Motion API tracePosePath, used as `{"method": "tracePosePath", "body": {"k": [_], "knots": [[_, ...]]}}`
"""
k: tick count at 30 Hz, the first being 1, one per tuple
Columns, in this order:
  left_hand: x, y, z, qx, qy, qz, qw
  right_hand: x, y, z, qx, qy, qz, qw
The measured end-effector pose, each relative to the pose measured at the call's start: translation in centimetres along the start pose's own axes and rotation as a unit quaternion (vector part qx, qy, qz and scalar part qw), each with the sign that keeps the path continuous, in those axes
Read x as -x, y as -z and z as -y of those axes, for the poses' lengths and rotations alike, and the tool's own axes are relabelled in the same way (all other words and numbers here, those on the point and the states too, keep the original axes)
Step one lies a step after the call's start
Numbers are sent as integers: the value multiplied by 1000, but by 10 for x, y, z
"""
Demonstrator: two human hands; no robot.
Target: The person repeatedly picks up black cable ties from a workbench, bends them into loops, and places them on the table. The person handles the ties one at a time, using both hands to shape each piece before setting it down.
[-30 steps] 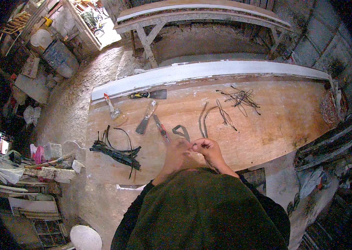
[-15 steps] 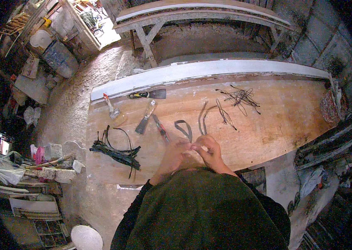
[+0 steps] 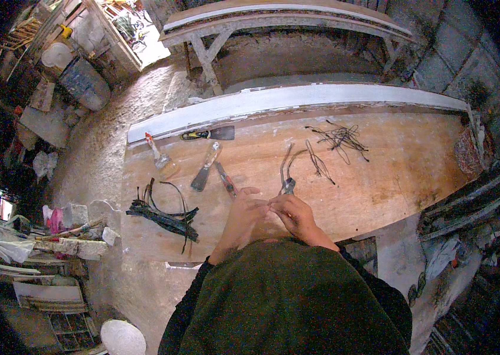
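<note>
Touching at the fingertips in the head view, left hand (image 3: pixel 249 208) and right hand (image 3: pixel 295 214) were together over the near side of the board (image 3: pixel 392 154). Right was closed on a dark strap (image 3: pixel 288 186), which stuck out just past its knuckles; left's hold was hidden, couldn't tell. Red tool (image 3: pixel 225 178) lay just beyond left hand, scraper (image 3: pixel 209 159) beside it, black bundle (image 3: pixel 167 217) further left, loose cords (image 3: pixel 340 141) far right.

Paintbrush (image 3: pixel 162 160), between 9 and 10 o'clock: I can read no lettering on it.
Blue drum (image 3: pixel 86 83), 10 o'clock: I see pale patches, nothing I can read as words or numbers.
Scraper (image 3: pixel 208 134), between 10 and 11: too small for me to read any marking.
</note>
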State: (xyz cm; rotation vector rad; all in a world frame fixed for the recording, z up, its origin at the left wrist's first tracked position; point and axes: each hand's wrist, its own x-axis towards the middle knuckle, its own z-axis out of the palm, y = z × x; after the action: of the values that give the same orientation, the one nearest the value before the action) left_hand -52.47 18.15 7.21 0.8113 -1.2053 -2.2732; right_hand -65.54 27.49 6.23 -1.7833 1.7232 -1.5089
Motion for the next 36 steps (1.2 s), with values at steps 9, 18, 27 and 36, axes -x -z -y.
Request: {"method": "tracePosePath", "body": {"k": [9, 18, 27, 36], "knots": [[1, -6, 17, -279, -240, -64, 928, -1, -6, 4, -194, -161, -40, 967], [3, 2, 4, -462, -408, 38, 786, 0, -8, -17, -609, -421, 82, 668], [18, -14, -12, -338, -224, -35, 913, -2, -7, 3, -446, -385, -24, 808], [15, -8, -5, -349, -223, -41, 909, 0, -4, 5, -241, -247, -26, 938]]}}
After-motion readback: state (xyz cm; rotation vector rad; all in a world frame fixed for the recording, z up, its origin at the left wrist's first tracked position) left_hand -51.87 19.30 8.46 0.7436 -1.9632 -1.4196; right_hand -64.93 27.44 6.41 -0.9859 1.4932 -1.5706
